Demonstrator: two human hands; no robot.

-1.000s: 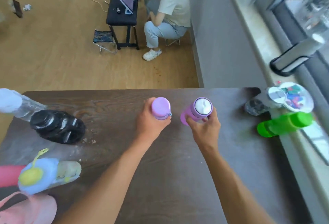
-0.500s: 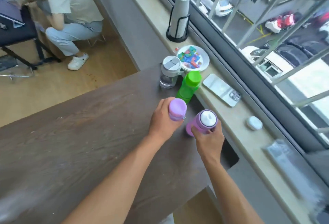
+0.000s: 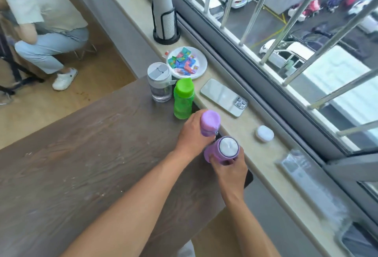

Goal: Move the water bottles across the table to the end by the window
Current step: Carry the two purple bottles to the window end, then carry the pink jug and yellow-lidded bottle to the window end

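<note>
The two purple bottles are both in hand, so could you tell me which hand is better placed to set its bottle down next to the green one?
Left. The left hand holds its purple bottle right beside the green bottle; the right hand is farther back.

Wooden floor (image 3: pixel 67 103), barred window (image 3: pixel 286 32), stone sill (image 3: pixel 255 122)
</note>
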